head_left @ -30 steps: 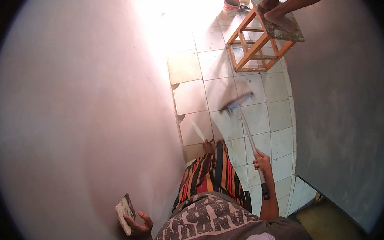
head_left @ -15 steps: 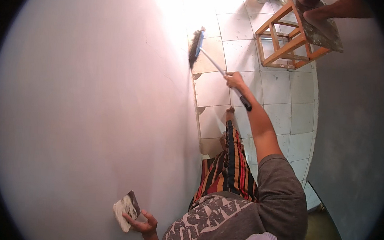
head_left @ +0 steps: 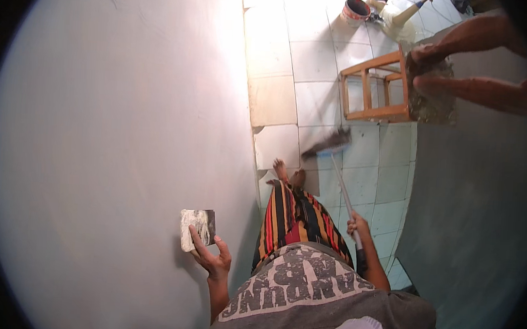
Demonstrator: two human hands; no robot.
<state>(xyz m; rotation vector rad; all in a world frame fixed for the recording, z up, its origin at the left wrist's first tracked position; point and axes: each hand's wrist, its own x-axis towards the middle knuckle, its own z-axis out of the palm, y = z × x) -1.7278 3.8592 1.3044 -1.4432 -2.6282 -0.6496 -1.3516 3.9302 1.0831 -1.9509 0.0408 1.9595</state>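
Note:
My left hand (head_left: 212, 258) holds a flat putty scraper (head_left: 211, 220) beside the pale wall. White putty is smeared thickly over it, leaving a strip of dark blade bare along one edge. The fingers are spread across its face. My right hand (head_left: 357, 224) is wrapped around the grey handle of a broom (head_left: 345, 190), near the black grip at its end. Dark bristles on a blue head (head_left: 328, 147) lie at the tiled floor just beyond my bare feet, slightly blurred.
Ahead on the right, another person's bare feet (head_left: 430, 57) stand on a wooden stool (head_left: 370, 89). A white and red bucket (head_left: 356, 12) sits behind it. The pale wall (head_left: 125, 156) runs along my left; a grey surface (head_left: 472, 207) borders the tiles (head_left: 324, 62) on the right.
The broom has swung from the wall's foot back toward me and to the right, with my right arm drawn in. My left hand and the scraper have risen in view.

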